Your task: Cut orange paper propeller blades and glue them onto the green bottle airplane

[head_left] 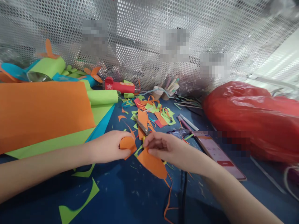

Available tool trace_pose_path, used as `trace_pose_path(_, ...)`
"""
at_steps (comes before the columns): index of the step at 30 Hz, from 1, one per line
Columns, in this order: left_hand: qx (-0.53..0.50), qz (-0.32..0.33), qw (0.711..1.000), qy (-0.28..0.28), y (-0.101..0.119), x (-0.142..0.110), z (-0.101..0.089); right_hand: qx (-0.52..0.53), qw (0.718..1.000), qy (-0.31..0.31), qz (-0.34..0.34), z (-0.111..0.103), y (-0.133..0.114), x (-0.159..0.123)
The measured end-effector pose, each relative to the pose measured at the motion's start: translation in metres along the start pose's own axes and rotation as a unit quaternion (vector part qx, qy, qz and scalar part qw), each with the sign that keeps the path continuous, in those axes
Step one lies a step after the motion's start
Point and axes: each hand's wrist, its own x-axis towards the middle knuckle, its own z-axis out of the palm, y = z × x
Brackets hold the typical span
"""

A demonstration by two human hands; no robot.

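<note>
My left hand (108,146) is closed around a small rounded orange paper cutout (127,143), held just above the blue table (130,193). My right hand (163,147) pinches the top of a larger orange paper petal shape (153,164) that hangs down from its fingers. The two hands are close together, almost touching. Just behind them a pair of scissors (141,125) lies on a heap of orange and green paper scraps (154,113).
Large orange sheet (42,112) over green and blue sheets lies at left. A phone (219,155) rests at right beside a red plastic bag (252,118). A cup of sticks (169,88), a red tube (120,86) and paper crafts stand before the perforated metal wall.
</note>
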Motion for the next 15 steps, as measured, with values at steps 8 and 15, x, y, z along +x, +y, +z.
trace_pose_path(8, -0.077, -0.018, 0.997, -0.007, 0.005, -0.006, 0.009, -0.011, 0.998, 0.05, 0.019, 0.026, 0.015, 0.007)
trace_pose_path(15, -0.042, -0.024, 0.999, 0.012, 0.004, -0.011, 0.011, -0.096, 0.989, 0.112, 0.034, 0.032, 0.014, 0.006)
